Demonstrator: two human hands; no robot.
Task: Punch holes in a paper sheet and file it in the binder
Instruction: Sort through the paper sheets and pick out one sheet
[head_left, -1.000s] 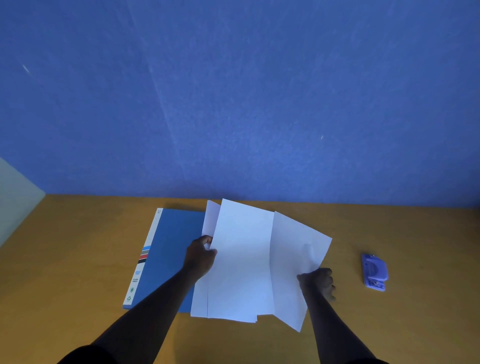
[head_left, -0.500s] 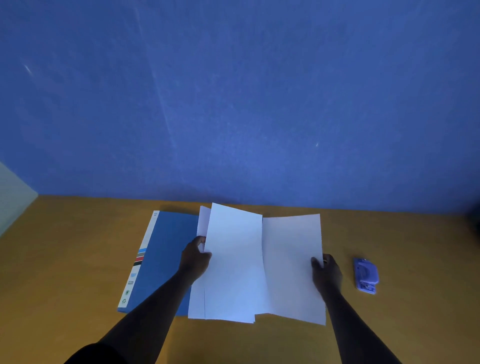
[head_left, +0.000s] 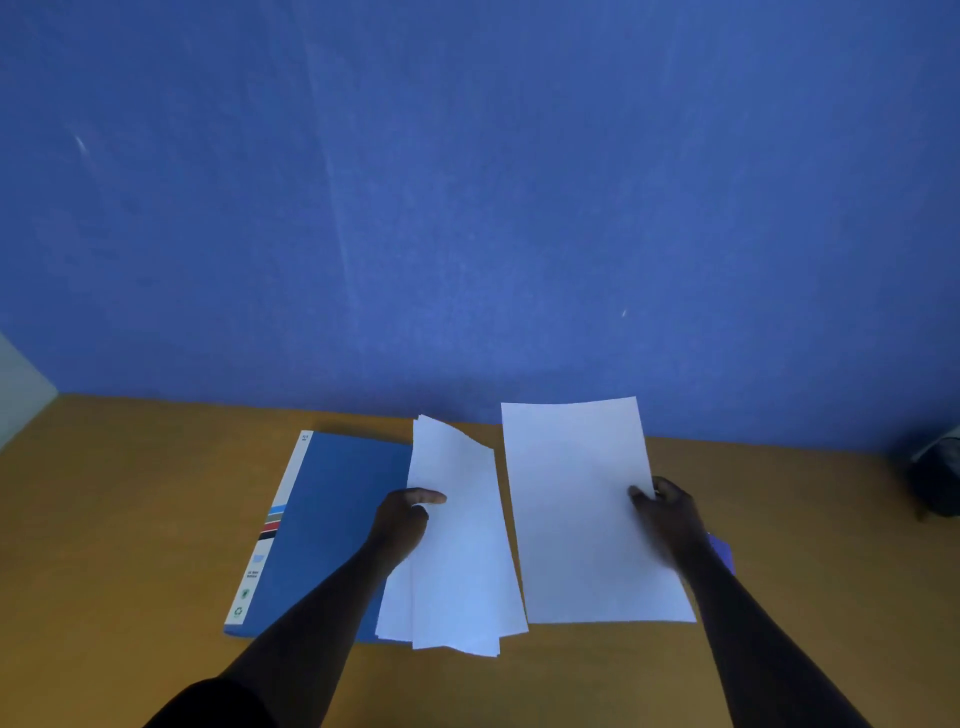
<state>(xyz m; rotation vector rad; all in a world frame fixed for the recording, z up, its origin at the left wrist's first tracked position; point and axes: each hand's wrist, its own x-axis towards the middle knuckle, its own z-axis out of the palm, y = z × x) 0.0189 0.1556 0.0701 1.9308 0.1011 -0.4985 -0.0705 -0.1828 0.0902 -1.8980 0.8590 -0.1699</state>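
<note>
Person's at a wooden desk (head_left: 130, 545) w/ a blue wall (head_left: 467, 208) right behind it. Closed blue binder (head_left: 332, 525) lies flat on the desk, spine w/ coloured stripes on its left side. Left hand (head_left: 405, 522) grips a small stack of white sheets (head_left: 457, 561) by its left edge, thumb on top, fingers curled under; the stack overlaps the binder's right edge and its far end curls up a bit. Just to the right, apart from the stack by a thin gap, is a single sheet (head_left: 582, 514), the one for punching. Right hand (head_left: 670, 514) pinches it at the right edge, thumb on top, rest of the fingers behind the paper. Can't tell if that sheet lies flat or is lifted a little. A bit of the purple hole punch (head_left: 723, 552) peeks out by the right wrist, mostly hidden by hand and arm. Dark object (head_left: 935, 478) at far right edge of the desk, too dim to ID.
</note>
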